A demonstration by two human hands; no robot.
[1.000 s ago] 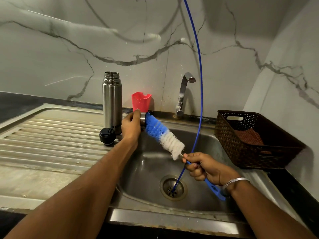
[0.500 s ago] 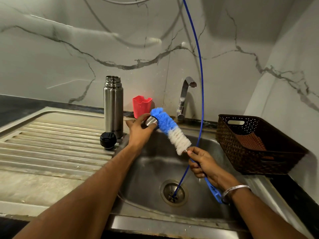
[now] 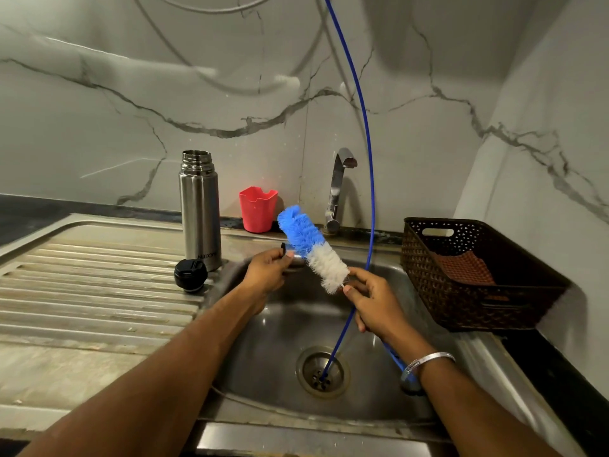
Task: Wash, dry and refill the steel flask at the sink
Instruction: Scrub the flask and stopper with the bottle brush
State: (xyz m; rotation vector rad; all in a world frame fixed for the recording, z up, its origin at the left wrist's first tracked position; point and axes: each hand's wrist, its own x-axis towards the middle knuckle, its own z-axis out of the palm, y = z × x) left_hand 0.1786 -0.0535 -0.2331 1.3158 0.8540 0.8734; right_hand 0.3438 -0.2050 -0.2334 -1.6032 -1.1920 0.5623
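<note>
The tall cylindrical brushed-steel flask stands upright and uncapped on the ribbed steel draining board, just left of the sink basin. Its round black stopper lies at the flask's foot, at about 7 o'clock from it. At 3 o'clock from the flask, the left hand pinches a small steel cup lid over the basin, and the blue-and-white bristled bottle brush sits against it. The right hand grips the brush's handle. A thin blue hose drops into the drain. A red plastic cup stands at 1 o'clock, a brown woven basket farther at 3 o'clock.
</note>
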